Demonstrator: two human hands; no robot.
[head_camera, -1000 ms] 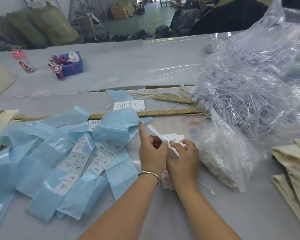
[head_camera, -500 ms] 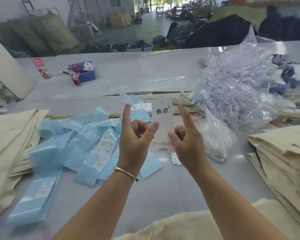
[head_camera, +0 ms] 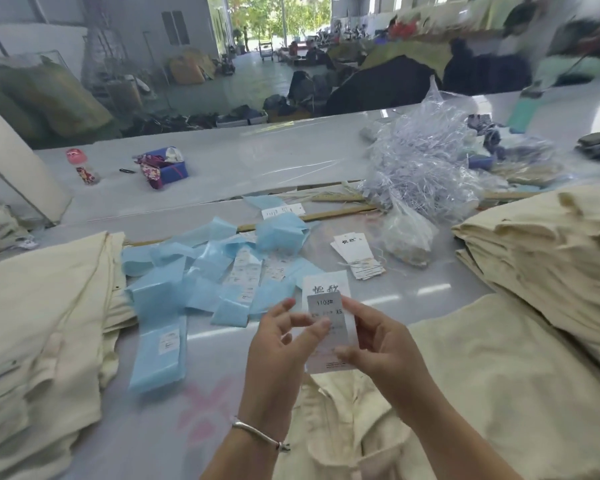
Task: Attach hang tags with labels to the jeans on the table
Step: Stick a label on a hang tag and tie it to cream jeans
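I hold a white hang tag (head_camera: 326, 289) upright in front of me, with a size label (head_camera: 326, 306) reading 1103# XS lying on its face. My left hand (head_camera: 281, 344) pinches the label and tag from the left with thumb and fingers. My right hand (head_camera: 378, 341) grips the tag's right edge and lower part. Cream jeans (head_camera: 378, 410) lie on the table just below my hands. A small stack of hang tags (head_camera: 355, 251) tied with string sits farther back.
Blue label strips (head_camera: 201, 271) are scattered left of centre. Folded cream jeans are piled at the left (head_camera: 42, 323) and at the right (head_camera: 541, 254). A clear bag of plastic fasteners (head_camera: 420, 164) and wooden rulers (head_camera: 343, 213) lie behind. A blue box (head_camera: 170, 168) stands far back.
My hands have come down and closer with the tag, and a size label now lies on its front. The view has tilted, showing the jeans below my hands.
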